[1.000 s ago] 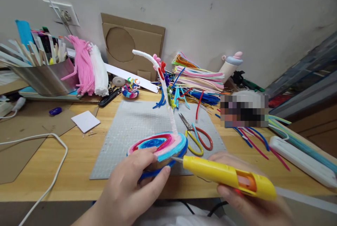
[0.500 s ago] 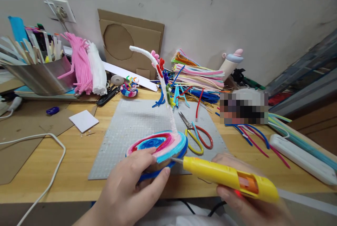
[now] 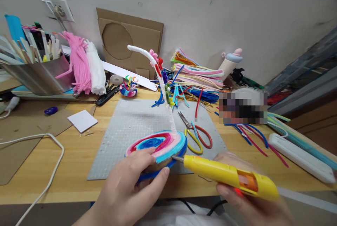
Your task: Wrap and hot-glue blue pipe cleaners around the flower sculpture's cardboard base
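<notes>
Fingers of my left hand [image 3: 131, 180] grip the near edge of a round base [image 3: 168, 148] covered in rings of blue, red, pink and light blue pipe cleaner. A dark blue strip [image 3: 155, 174] runs along its near side, partly loose. From the base rises a curved white stem [image 3: 168, 113] bearing small pink, red, purple, green and yellow flowers. My right hand [image 3: 237, 183] is wrapped round a yellow glue gun [image 3: 223, 173], whose metal tip is at the base's near right edge.
Scissors [image 3: 195, 133] with red and yellow handles lie on the grey cutting mat [image 3: 107, 141]. Pipe cleaner bundles [image 3: 197, 75] and a metal container of sticks [image 3: 50, 78] stand behind. A white power strip [image 3: 300, 157] is at the right, a white cable [image 3: 56, 162] at the left.
The view has shifted very slightly. Both hands keep their holds, and the glue gun's tip remains at the base's edge with hardly any movement.
</notes>
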The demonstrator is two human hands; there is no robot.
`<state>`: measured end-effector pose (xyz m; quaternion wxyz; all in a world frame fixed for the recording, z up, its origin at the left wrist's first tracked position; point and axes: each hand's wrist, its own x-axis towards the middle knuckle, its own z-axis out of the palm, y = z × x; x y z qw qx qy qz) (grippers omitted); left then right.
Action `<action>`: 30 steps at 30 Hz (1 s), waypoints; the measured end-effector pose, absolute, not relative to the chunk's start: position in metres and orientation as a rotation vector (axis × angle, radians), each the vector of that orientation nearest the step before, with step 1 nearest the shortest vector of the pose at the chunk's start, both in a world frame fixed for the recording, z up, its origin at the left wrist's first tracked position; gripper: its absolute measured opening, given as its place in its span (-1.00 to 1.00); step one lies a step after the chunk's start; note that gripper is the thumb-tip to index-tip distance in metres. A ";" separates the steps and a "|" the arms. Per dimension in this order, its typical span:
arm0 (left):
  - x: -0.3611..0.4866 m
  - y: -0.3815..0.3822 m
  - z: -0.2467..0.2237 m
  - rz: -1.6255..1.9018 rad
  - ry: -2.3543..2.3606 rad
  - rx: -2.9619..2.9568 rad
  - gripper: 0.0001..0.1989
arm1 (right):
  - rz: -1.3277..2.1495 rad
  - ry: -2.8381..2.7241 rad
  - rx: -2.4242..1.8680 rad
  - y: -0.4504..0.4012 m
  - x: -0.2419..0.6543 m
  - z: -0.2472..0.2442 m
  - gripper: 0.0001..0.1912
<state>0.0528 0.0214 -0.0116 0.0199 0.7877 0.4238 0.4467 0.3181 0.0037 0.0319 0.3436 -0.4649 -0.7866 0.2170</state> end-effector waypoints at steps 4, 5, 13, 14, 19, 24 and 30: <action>0.052 0.023 -0.009 1.397 1.271 2.509 -0.77 | 0.550 -2.044 -1.229 0.003 0.318 0.033 -0.80; 0.052 0.024 -0.008 1.399 1.269 2.520 -0.79 | 0.556 -2.048 -1.235 0.003 0.319 0.032 -0.78; 0.053 0.022 -0.008 1.385 1.324 2.449 -0.77 | 0.520 -2.095 -1.258 0.003 0.324 0.034 -0.80; 0.053 0.021 -0.008 1.387 1.331 2.446 -0.77 | 0.504 -2.093 -1.262 0.002 0.325 0.034 -0.81; 0.051 0.021 -0.009 1.412 1.339 2.443 -0.76 | 0.440 -2.106 -1.298 0.002 0.325 0.035 -0.81; 0.053 0.022 -0.008 1.421 1.365 2.402 -0.78 | 0.377 -2.138 -1.329 0.002 0.328 0.036 -0.81; 0.053 0.020 -0.007 1.444 1.349 2.383 -0.78 | 0.404 -2.159 -1.371 0.002 0.332 0.038 -0.75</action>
